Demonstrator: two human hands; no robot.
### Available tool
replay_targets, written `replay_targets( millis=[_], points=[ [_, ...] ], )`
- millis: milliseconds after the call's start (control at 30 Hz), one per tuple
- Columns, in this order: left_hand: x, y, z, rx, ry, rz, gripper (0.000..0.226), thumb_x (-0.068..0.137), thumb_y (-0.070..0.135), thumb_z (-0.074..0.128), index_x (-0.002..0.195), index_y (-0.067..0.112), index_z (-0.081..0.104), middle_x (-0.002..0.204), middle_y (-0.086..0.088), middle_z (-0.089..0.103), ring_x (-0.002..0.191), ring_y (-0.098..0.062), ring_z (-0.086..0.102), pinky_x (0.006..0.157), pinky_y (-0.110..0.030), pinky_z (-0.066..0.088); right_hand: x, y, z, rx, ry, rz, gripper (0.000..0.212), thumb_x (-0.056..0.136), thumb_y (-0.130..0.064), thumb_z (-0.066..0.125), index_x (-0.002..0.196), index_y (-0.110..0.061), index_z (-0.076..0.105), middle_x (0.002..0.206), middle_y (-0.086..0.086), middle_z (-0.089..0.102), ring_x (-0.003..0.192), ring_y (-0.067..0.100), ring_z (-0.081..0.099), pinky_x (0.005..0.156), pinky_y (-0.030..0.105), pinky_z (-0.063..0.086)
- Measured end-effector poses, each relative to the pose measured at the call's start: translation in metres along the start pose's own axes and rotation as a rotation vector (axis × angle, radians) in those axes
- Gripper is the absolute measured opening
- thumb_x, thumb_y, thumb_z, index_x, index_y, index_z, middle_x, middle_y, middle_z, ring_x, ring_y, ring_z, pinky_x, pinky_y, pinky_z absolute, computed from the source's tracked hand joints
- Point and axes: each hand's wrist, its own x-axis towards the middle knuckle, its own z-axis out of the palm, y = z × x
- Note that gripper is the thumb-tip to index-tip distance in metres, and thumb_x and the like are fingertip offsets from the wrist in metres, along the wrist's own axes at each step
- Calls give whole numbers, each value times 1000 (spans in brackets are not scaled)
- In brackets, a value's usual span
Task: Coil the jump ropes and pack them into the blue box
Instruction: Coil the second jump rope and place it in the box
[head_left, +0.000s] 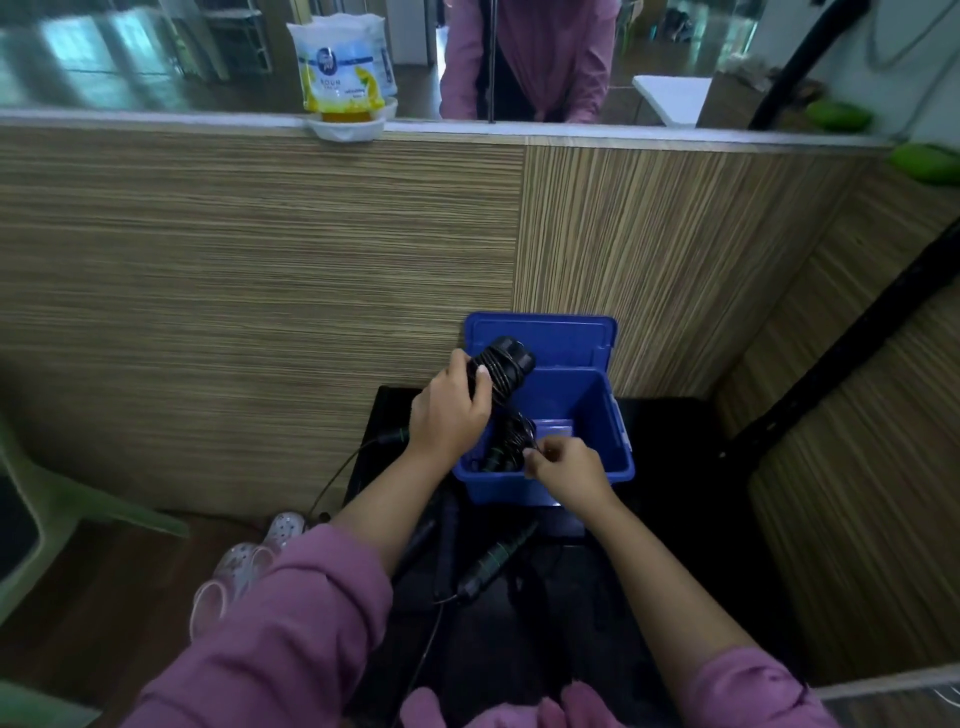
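The open blue box (613, 447) stands on a black table (670, 447), its lid leaning back against the wood-grain wall. My left hand (449, 410) grips a black jump rope bundle (506, 366), handles wound with cord, above the box's left rim. My right hand (563, 462) pinches the thin black cord over the box's front rim. Another coiled black rope (506, 449) lies inside the box at its left. A loose black jump rope handle (493, 561) lies on the table nearer me, its cord trailing down. A further handle (392, 434) sticks out left of my left wrist.
Pink clogs (249, 561) sit on the floor at the left, beside a green plastic chair (47, 499). A ledge above the wall carries an air-freshener pack (340, 73) in a white dish. A mirror there reflects a person in pink.
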Motion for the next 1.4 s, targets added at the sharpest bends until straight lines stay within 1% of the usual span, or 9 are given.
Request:
replay_targets(
  millis=[133, 333, 467, 667, 867, 967, 1033, 1200, 1400],
  points=[
    [-1, -11, 9, 127, -17, -62, 27, 99, 35, 35, 103, 10, 43, 85, -10, 63, 71, -31, 61, 55, -32, 37, -6, -7, 2, -18, -43, -18, 34, 95, -32, 53, 95, 0, 65, 87, 18, 71, 86, 28, 64, 75, 35, 48],
    [-13, -25, 19, 309, -121, -31, 35, 100, 37, 33, 121, 12, 45, 95, -14, 62, 72, -34, 62, 53, -32, 38, -10, -15, -11, -43, -17, -46, 20, 93, -25, 59, 103, -9, 66, 77, 5, 63, 79, 18, 62, 70, 23, 43],
    [-26, -26, 21, 343, -155, 91, 33, 100, 36, 36, 118, 12, 48, 93, -14, 60, 69, -34, 61, 51, -32, 39, -15, -20, -23, 499, -92, 31, 7, 91, -7, 59, 88, -4, 65, 67, 12, 58, 46, 11, 60, 54, 29, 57],
    [-51, -29, 36, 352, -154, 372, 37, 88, 38, 40, 98, 11, 63, 68, -10, 61, 43, -30, 57, 34, -26, 37, -15, -30, -44, 913, -295, 224, 31, 94, -14, 33, 94, 5, 58, 85, 28, 68, 78, 35, 69, 77, 40, 55],
    [-70, -29, 45, 283, -145, 557, 40, 86, 38, 43, 99, 9, 67, 70, -8, 62, 44, -25, 58, 35, -24, 38, -9, -7, -32, 678, -238, 133, 15, 95, -4, 51, 102, 7, 59, 93, 23, 71, 79, 27, 72, 70, 29, 58],
    [-76, -24, 44, 174, -153, 662, 36, 88, 35, 45, 102, 8, 65, 70, -7, 60, 47, -24, 57, 37, -24, 38, -8, 7, -36, 465, -149, 22, 18, 91, -11, 60, 84, 3, 68, 72, 10, 73, 52, 13, 59, 55, 21, 50],
    [-80, -19, 43, 83, -176, 715, 36, 90, 34, 45, 107, 5, 62, 71, -7, 59, 50, -25, 56, 39, -25, 40, -5, 10, -42, 369, -74, -17, 24, 86, -10, 66, 64, -4, 70, 55, 2, 67, 49, 5, 55, 59, 17, 46],
    [-81, 0, 37, -63, -210, 706, 48, 95, 39, 40, 132, 8, 44, 88, -10, 67, 69, -25, 65, 53, -34, 52, -5, 17, -49, 438, -19, 1, 22, 80, -4, 66, 58, -4, 67, 46, -4, 59, 45, 1, 54, 50, 13, 44],
    [-82, 13, 31, -87, -175, 871, 43, 95, 28, 48, 138, 23, 51, 71, -2, 52, 54, -15, 47, 45, -25, 38, -5, 24, -56, 468, -102, 0, 24, 78, 5, 60, 56, -4, 60, 49, 0, 53, 48, 4, 47, 48, 12, 40]
  ],
)
